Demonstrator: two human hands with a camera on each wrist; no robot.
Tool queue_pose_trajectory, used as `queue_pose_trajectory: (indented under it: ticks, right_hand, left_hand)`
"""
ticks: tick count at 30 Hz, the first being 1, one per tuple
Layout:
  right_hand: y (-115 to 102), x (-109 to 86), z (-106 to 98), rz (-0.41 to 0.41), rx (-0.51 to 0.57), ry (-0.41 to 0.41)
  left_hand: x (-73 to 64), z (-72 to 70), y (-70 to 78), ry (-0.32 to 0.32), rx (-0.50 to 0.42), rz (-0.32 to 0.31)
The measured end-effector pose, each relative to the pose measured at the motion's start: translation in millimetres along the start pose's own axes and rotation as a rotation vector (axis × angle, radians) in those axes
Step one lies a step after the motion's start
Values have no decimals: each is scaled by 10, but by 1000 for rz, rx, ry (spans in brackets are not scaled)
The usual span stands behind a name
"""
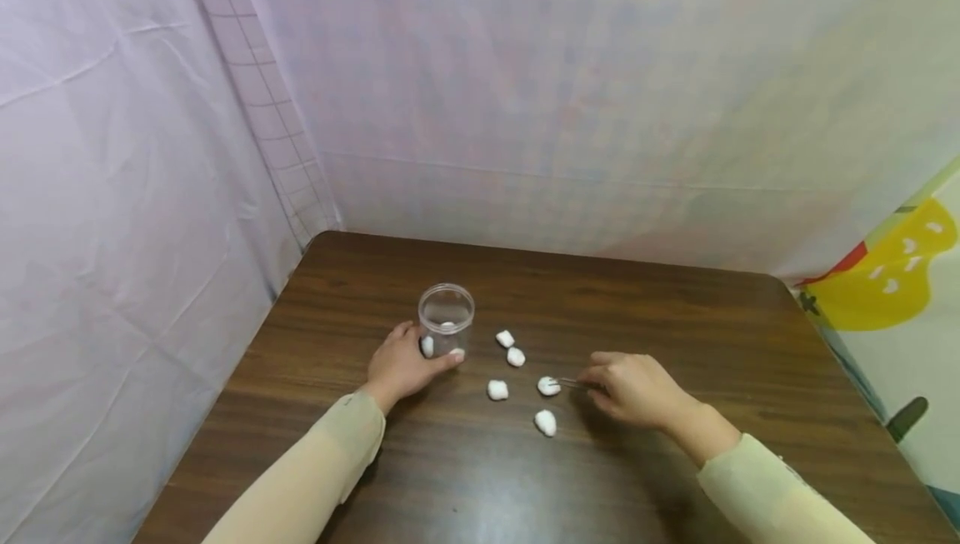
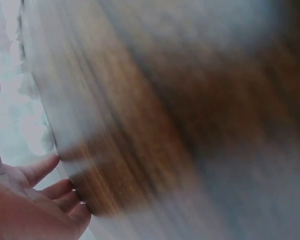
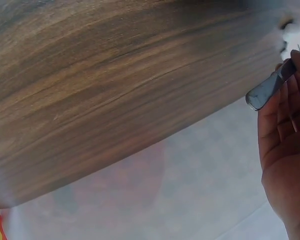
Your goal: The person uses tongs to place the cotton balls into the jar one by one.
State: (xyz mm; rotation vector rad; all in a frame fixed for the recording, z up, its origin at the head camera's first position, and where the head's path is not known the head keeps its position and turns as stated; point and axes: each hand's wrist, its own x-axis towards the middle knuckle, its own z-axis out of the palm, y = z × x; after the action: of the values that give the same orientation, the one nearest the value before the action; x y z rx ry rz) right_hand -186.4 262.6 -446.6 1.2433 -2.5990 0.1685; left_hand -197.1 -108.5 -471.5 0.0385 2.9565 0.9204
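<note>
My left hand [image 1: 403,366] holds a clear plastic jar [image 1: 459,298] at its lower part, thumb across the front and fingers on the left side. A few white cotton balls [image 1: 427,346] show through the jar wall. In the left wrist view the left hand [image 2: 35,200] is at the left edge, beside the bright, blurred jar [image 2: 27,107]. My right hand [image 1: 637,390] pinches metal tweezers [image 1: 572,382], whose tips meet a cotton ball [image 1: 548,387] on the table. The right wrist view shows the tweezers' flat rounded end [image 3: 264,94] projecting from the right hand [image 3: 290,150].
Several more cotton balls lie between the hands, among them a square-looking one [image 1: 497,390] and a nearer one [image 1: 546,422]. Brown wood-grain table [image 1: 637,302] surrounds them. A pale curtain [image 1: 562,111] hangs behind the far edge, another sheet [image 1: 127,194] at the left.
</note>
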Motion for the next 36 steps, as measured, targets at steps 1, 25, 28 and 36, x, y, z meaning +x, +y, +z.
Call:
queue_pose_trajectory:
  ticks: [1, 25, 28, 36]
  right_hand:
    - [-4, 2, 7, 3, 2, -9]
    - [8, 27, 123, 8, -2, -36]
    - [9, 30, 137, 12, -5, -32]
    - [15, 39, 167, 9, -33, -4]
  left_hand:
    - [-3, -2, 2, 0, 2, -1]
    - [-10, -17, 19, 2, -5, -1]
    - [-4, -15, 14, 2, 0, 2]
    - [4, -6, 0, -3, 0, -6]
